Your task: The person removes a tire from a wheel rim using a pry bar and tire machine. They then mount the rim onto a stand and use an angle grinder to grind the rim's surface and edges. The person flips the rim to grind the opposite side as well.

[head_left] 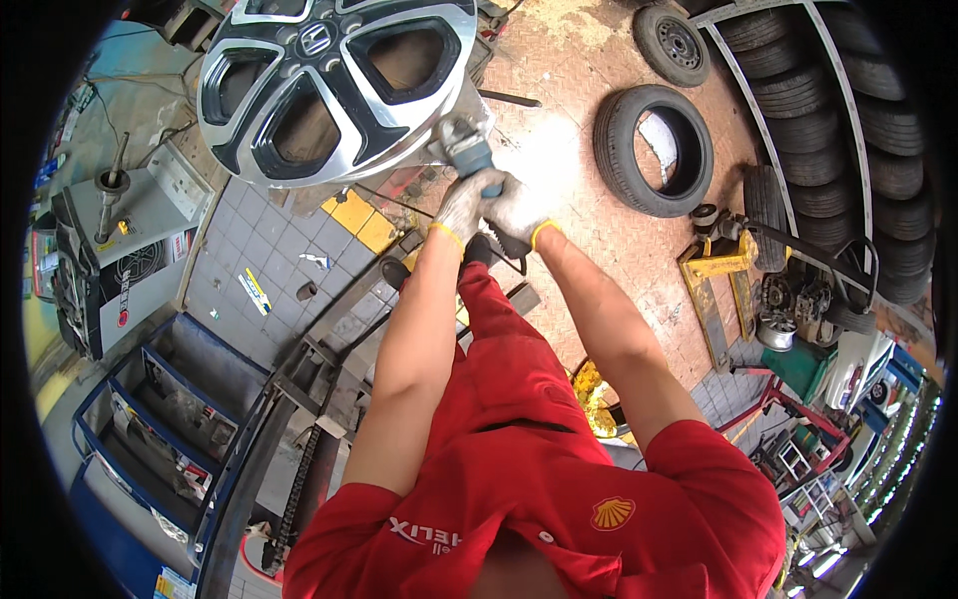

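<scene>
Both my hands wear whitish work gloves with yellow cuffs and are closed around an angle grinder [473, 158] with a blue body and a grey metal head. My left hand [461, 208] wraps it from the left side. My right hand [514, 208] grips farther back along the body, on the right. The grinder's head is at the lower right edge of a large alloy wheel [349, 112], silver and black with several wide spokes. Whether its disc touches the rim I cannot tell. A dark cord hangs below my hands.
A loose tyre [609, 160] and a wheel with a steel rim [671, 46] lie on the floor to the right. Tyre racks [848, 110] stand beyond. A yellow metal frame [703, 299] is nearby. At left are a grey machine [150, 215] and a blue cart [165, 399].
</scene>
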Demonstrator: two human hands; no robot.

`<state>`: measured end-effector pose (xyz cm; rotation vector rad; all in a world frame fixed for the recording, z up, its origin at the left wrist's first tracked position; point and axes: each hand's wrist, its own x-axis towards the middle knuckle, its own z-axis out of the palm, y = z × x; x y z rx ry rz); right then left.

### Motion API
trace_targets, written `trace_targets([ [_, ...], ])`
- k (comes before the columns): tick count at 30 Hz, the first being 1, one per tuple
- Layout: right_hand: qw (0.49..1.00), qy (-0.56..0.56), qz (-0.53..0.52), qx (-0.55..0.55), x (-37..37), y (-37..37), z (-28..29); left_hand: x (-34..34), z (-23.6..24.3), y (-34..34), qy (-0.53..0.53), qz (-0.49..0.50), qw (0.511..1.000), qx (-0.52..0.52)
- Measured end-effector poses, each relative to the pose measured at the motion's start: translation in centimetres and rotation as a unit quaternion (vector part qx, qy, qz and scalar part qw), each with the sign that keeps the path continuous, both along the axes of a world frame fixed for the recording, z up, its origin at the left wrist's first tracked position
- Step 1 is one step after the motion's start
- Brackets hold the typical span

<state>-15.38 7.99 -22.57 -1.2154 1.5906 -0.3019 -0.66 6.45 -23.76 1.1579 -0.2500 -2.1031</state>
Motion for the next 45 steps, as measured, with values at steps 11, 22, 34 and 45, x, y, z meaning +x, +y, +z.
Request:
trace_targets([
  [11,0.998,-0.058,-0.026,0.015,3.4,2.7,0.5,3.0,-1.1,2.8,-0.057,-0.027,0.996,0.058],
  [22,0.971,-0.090,0.216,0.058,12.8,9.0,6.4,15.7,3.8,15.5,-0.098,0.164,0.980,0.049],
  [34,0.926,-0.107,0.361,-0.016,16.1,10.0,16.3,18.4,11.4,22.2,-0.162,0.320,0.933,-0.020],
  [45,0.912,-0.161,0.375,-0.039,20.7,11.5,18.6,19.1,15.5,24.3,0.018,0.460,0.882,-0.104],
])
